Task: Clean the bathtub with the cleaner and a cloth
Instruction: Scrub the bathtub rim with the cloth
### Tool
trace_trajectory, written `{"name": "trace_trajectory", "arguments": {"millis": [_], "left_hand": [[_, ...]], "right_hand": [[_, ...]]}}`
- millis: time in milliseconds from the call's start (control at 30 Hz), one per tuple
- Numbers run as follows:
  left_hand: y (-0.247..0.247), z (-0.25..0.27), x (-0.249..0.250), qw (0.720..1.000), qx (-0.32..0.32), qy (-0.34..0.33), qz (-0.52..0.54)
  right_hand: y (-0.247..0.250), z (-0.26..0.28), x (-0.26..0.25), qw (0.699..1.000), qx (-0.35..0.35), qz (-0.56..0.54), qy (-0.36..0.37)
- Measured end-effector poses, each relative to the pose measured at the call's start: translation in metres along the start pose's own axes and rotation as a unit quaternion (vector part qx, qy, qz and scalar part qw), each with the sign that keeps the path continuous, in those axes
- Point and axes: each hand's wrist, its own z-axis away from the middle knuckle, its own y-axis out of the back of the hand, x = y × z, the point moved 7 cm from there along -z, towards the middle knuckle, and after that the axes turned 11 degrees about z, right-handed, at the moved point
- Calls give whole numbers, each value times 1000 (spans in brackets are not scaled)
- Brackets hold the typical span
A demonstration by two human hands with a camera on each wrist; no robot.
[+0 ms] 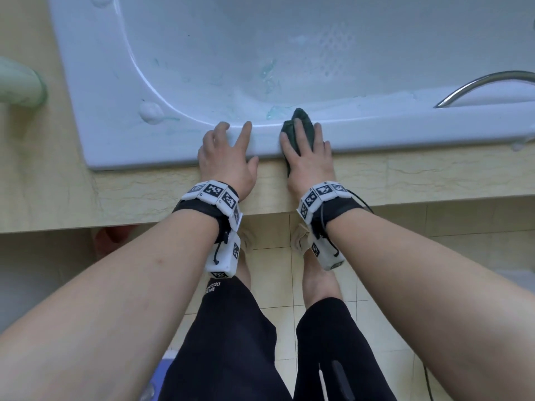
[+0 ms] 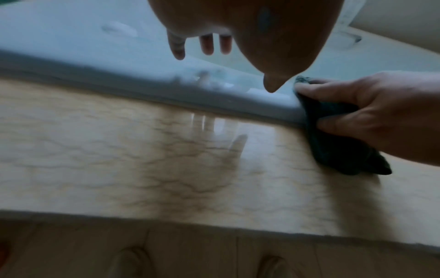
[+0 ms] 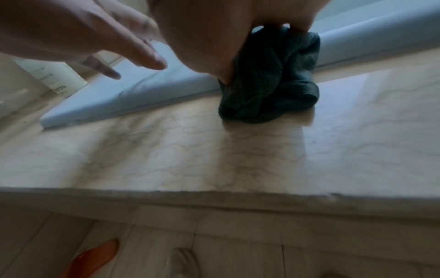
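Note:
The pale blue-white bathtub (image 1: 173,146) fills the top of the head view, with teal cleaner streaks (image 1: 269,73) and foam on its inner wall. My right hand (image 1: 307,151) lies on the near rim and holds a dark green cloth (image 1: 301,123) against it. In the left wrist view its thumb and fingers (image 2: 333,88) curl round the cloth (image 2: 338,146), which hangs down onto the ledge. From the right wrist the cloth (image 3: 273,79) bunches under the palm. My left hand (image 1: 231,140) rests flat on the rim just left of it, fingers spread and holding nothing.
A beige marble ledge (image 1: 144,192) runs along the tub's front. A chrome grab bar (image 1: 486,85) sits on the rim at right. A foam blob (image 1: 150,111) lies on the left rim. A white labelled bottle (image 3: 54,75) stands past the tub's corner. Tiled floor lies below.

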Motion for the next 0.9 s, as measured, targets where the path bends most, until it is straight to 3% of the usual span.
{"name": "trace_trajectory", "arguments": {"millis": [133,267,467,567,633,800,900], "left_hand": [[13,9,-53,997,11,71,-4],[11,14,-73,994,0,108,2],[7,14,-71,992,-3,120,31],[8,13,-73,993,-7,111,31],[9,13,-75,994,-11,106,29],[11,12,-77,995,-20,94,21],[12,11,-78,996,-29,85,9]], "right_hand": [[6,-6,-27,1000,2,10,18],[6,-9,-25,1000,-8,3,17],[1,7,43,994,-3,-30,-101],[0,7,44,992,-9,-32,-125],[2,0,24,993,-2,-19,-113],[10,-16,-61,1000,-16,9,-4],[11,-17,-66,1000,-2,1,4]]}}
